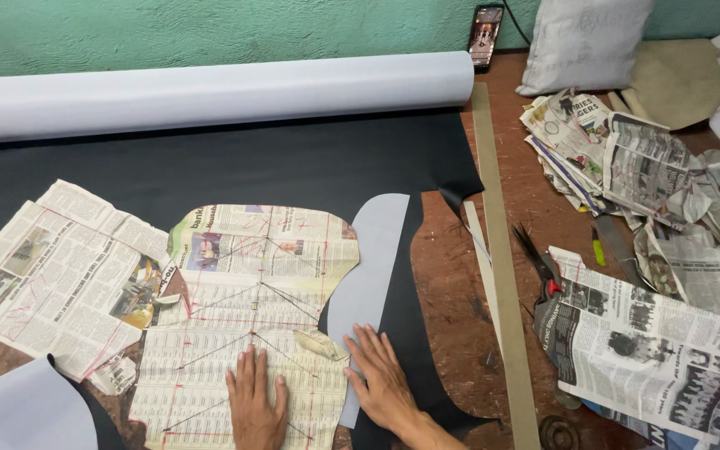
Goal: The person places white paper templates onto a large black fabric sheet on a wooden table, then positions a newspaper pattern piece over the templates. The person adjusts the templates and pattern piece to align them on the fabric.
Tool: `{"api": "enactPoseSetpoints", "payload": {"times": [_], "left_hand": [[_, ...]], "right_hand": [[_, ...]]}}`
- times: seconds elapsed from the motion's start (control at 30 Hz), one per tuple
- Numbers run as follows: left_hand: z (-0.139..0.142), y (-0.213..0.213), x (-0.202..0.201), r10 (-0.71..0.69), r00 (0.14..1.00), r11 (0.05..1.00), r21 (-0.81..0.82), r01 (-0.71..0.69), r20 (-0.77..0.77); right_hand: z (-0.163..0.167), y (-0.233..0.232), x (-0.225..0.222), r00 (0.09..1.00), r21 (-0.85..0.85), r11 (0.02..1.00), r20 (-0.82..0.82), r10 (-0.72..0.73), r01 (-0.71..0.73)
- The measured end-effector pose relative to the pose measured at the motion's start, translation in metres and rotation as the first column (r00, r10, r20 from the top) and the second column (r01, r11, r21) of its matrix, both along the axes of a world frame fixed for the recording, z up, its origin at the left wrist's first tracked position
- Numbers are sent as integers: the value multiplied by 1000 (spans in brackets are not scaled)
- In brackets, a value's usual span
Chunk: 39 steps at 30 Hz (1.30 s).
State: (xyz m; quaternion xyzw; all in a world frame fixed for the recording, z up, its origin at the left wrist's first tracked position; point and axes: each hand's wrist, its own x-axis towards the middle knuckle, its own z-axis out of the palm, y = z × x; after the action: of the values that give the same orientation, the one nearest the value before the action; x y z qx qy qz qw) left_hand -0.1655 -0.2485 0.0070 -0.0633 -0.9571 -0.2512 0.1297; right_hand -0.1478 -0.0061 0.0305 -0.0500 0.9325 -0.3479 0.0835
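Two hands lie flat and open as we press a newspaper pattern [252,317] onto black material [235,167] on the bench [452,275]: left hand [255,402] on the paper, right hand [383,379] at its edge, gripping nothing.

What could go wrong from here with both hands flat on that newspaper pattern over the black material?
The newspaper pattern is creased and held only by the left hand and right hand near its lower edge; its upper part could lift or shift on the black sheet. The flipped-over grey flap beside it might slide under the paper. The scissors lie out of easy reach, so one hand may have to let go.
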Motion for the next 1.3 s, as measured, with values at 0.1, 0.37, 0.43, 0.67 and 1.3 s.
{"api": "enactPoseSetpoints", "payload": {"times": [0.1, 0.37, 0.43, 0.67, 1.3], "left_hand": [[3, 1, 1, 21, 999, 1000, -7, -21, 49], [13, 9, 0, 38, 998, 999, -39, -36, 54], [16, 11, -1, 36, 998, 998, -44, -34, 45], [24, 16, -5, 38, 999, 999, -19, -38, 15], [40, 52, -20, -61, 988, 997, 44, 56, 138]], "right_hand": [[1, 0, -1, 1000, 23, 999, 4, 26, -26], [3, 3, 1, 998, 49, 998, -46, 45, -43], [4, 3, 0, 998, 62, 997, -45, 51, -49], [3, 5, 0, 993, 123, 989, -74, 89, -79], [5, 102, 21, 999, 159, 987, -40, 1, 6]]}}
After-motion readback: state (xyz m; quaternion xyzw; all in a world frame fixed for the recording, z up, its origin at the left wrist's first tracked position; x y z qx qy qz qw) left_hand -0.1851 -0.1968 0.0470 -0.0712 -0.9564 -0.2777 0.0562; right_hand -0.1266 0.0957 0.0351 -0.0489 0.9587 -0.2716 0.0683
